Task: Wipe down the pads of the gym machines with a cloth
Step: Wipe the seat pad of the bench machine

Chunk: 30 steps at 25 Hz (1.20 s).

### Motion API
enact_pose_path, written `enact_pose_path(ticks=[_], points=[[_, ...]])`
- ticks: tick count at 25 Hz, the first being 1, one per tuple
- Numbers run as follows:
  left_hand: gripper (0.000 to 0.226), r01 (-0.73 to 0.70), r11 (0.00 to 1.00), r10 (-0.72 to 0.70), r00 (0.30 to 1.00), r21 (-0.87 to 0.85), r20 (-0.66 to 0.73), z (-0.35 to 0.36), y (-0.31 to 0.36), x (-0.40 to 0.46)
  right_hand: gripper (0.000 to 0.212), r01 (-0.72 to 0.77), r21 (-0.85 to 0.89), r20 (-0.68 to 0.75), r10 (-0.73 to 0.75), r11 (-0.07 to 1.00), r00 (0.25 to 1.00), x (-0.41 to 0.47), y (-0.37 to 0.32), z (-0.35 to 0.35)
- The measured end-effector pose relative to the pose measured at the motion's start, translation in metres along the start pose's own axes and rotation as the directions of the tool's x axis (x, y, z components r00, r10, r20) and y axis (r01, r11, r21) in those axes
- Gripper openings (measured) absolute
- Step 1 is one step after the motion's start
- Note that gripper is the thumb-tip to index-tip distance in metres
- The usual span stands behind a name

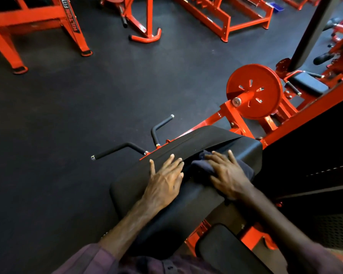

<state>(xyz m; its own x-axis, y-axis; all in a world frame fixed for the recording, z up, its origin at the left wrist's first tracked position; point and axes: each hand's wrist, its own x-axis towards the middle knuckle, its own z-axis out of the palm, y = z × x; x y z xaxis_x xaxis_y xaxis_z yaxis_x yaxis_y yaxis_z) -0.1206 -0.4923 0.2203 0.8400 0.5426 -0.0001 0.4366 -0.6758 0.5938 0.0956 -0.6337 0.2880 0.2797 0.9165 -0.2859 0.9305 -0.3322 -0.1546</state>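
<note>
A long black pad of a red-framed gym machine slopes away from me in the middle of the view. My left hand lies flat on its left half, fingers spread and straight. My right hand presses a bunched dark blue cloth onto the pad's upper right part, fingers extended over it. Most of the cloth is hidden under that hand. A second black pad sits below, near my body.
Two black handles stick out left of the pad. A red weight plate and red frame stand behind it. A black panel rises on the right. Other red machines line the far side of the dark rubber floor.
</note>
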Motion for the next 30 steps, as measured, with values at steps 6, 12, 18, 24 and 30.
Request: enact_pose_path(ticks=[6,12,18,24,30], points=[[0.048,0.003,0.985,0.032,0.980,-0.173,0.196,-0.017,-0.009,-0.012,0.082,0.019,-0.021,0.026,-0.018,1.000,1.000,-0.007,-0.005,0.001],[0.053,-0.032,0.992,0.041,0.997,-0.126,0.065,-0.018,-0.048,-0.067,0.076,0.233,0.056,-0.025,-0.232,0.971,0.972,-0.034,-0.053,0.034],[0.051,0.016,0.979,-0.013,1.000,-0.201,0.013,-0.025,-0.056,-0.091,0.073,0.176,0.021,-0.071,-0.174,0.984,0.982,-0.028,-0.083,0.039],[0.045,0.038,0.964,-0.050,0.998,-0.262,-0.036,-0.026,-0.068,-0.115,0.075,0.044,-0.019,-0.091,-0.046,0.999,0.995,-0.025,-0.092,0.025],[0.046,0.003,0.972,-0.023,0.996,-0.235,-0.085,-0.023,-0.086,-0.132,0.073,0.206,0.009,-0.131,-0.203,0.979,0.970,-0.052,-0.148,0.059]])
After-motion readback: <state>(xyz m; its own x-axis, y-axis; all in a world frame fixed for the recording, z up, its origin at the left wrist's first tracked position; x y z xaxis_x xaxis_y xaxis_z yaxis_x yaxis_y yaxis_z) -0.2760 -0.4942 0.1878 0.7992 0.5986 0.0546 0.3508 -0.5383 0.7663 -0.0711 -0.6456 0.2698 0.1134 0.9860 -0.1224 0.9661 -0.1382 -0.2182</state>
